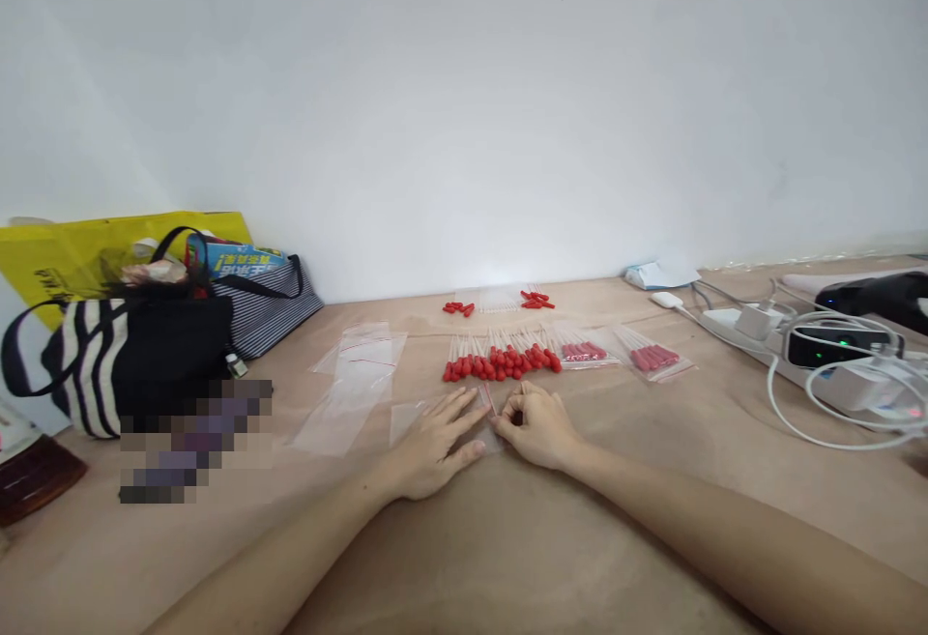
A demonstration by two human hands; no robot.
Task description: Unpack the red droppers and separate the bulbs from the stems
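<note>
My left hand [435, 442] lies flat on the beige table, fingers stretched out, pressing down a small clear zip bag [484, 405]. My right hand [536, 425] is curled beside it, fingertips pinched on the edge of that same bag. Just beyond both hands lies a row of thin white sticks with red tips [502, 359]. To their right lie two filled clear bags of red-tipped sticks [584, 350] [653, 356]. Farther back sit two small clusters of red-tipped sticks [458, 307] [536, 300].
A stack of empty clear bags [355, 374] lies left of my hands. Striped tote bags [108, 355] and a yellow bag [87, 248] stand at the left. A power strip with chargers and white cables [819, 355] fills the right. A white wall backs the table.
</note>
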